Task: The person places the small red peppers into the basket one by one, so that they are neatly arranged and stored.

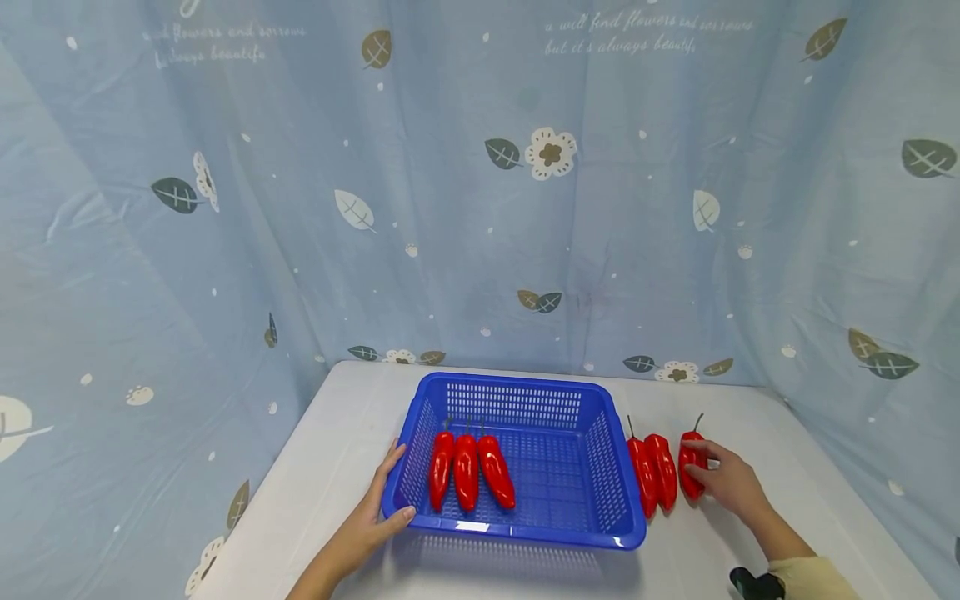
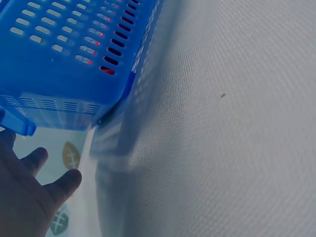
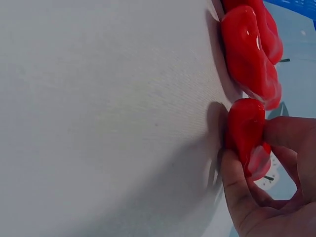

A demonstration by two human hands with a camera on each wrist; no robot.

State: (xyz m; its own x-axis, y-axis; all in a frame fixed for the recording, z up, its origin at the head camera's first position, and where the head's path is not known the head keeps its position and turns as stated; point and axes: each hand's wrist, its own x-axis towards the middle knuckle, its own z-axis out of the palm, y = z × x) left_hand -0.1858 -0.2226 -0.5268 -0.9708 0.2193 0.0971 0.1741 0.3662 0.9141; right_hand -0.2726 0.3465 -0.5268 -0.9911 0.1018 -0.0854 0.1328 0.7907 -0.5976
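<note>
Wearing a pale sleeve (image 1: 813,577) and a dark fitting (image 1: 753,583) at the right wrist, below and to the right of the blue basket (image 1: 525,533). Spreading the left hand (image 1: 363,523) wide at the basket's near left corner, with thumb on the near rim and fingers along the left side. Pinching a red pepper (image 1: 688,461) with the right hand (image 1: 731,482), out to the right of the basket. Showing a pale patch (image 1: 471,527) on the basket's near rim, impossible to tell as label or glare. Having two loose peppers (image 1: 662,473) side by side on the white table (image 1: 360,417), just right of the basket, and three more peppers (image 1: 467,472) inside, toward its left.

Seen from the left wrist only: red glimpses through the basket's slots and a dark speck (image 2: 223,95) outside it. Seen clearly from the right wrist only: thumb and finger on opposite sides of the held pepper.

Backed, beyond the basket, by a blue curtain (image 1: 450,233). Lettered above and right of the basket in white script (image 1: 648,33): "u will find flowers and sorrows / but it's always beautif", with unclear ending. Repeated above and left in fainter script (image 1: 225,43), partly legible.
</note>
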